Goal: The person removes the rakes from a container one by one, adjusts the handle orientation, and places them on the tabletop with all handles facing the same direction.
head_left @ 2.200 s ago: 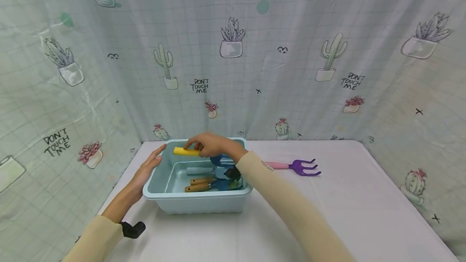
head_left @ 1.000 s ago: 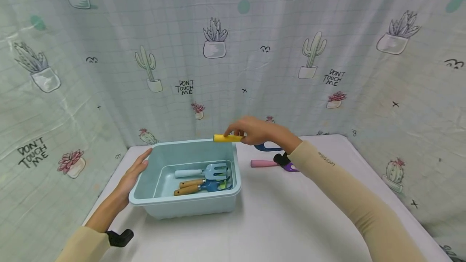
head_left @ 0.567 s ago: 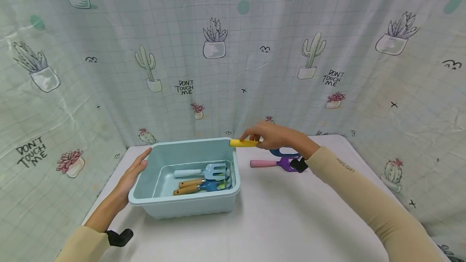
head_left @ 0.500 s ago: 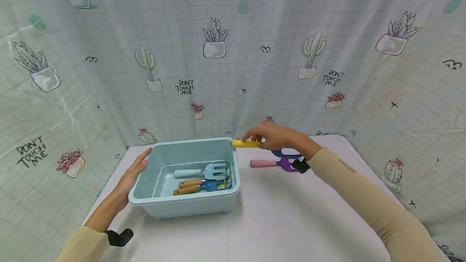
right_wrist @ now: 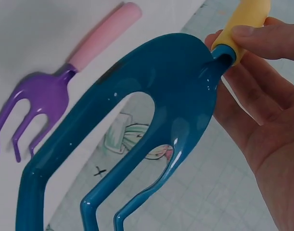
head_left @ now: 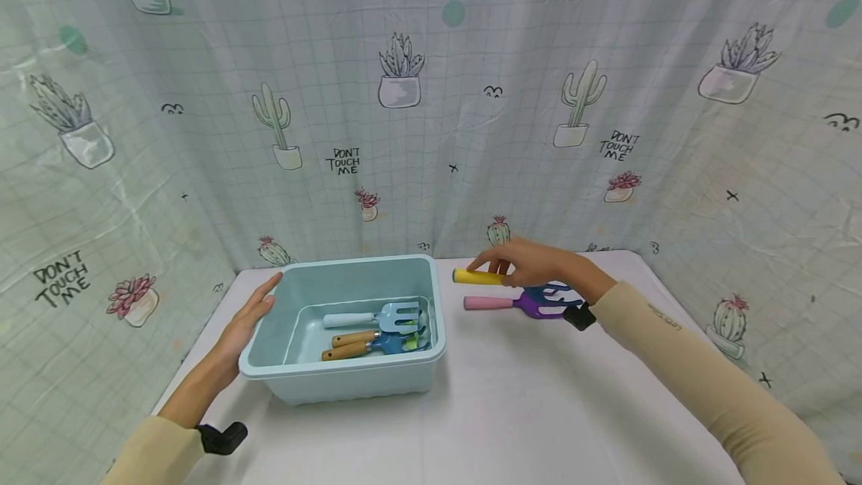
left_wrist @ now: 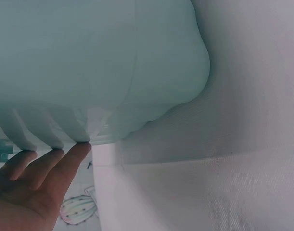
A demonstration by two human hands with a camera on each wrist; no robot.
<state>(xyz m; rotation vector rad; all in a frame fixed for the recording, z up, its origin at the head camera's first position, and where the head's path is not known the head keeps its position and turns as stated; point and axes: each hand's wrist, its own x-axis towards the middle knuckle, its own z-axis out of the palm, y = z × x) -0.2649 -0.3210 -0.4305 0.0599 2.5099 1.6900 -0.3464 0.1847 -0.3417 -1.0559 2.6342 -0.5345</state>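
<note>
My right hand (head_left: 528,260) pinches the yellow handle of a hand rake (head_left: 477,277) between thumb and fingers. Its blue three-tined head (right_wrist: 166,86) fills much of the right wrist view. Just in front of it on the white table lies a second hand rake (head_left: 488,303), pink-handled with a purple head, partly overlapped by the blue tines in the head view. My left hand (head_left: 242,331) rests against the left side of a pale blue plastic tub (head_left: 337,373). In the left wrist view its straight fingertips (left_wrist: 79,151) touch the tub's outer wall.
Inside the tub lie a light blue hand fork (head_left: 397,318) and two wooden-handled garden tools (head_left: 346,351), with their blue and green heads overlapping. A cactus-print curtain (head_left: 458,133) hangs behind and beside the white table (head_left: 512,410).
The yellow-handled rake has come out of the tub in my right hand, moved right past the rim, then lowered beside the pink-handled rake. My left hand has stayed against the tub.
</note>
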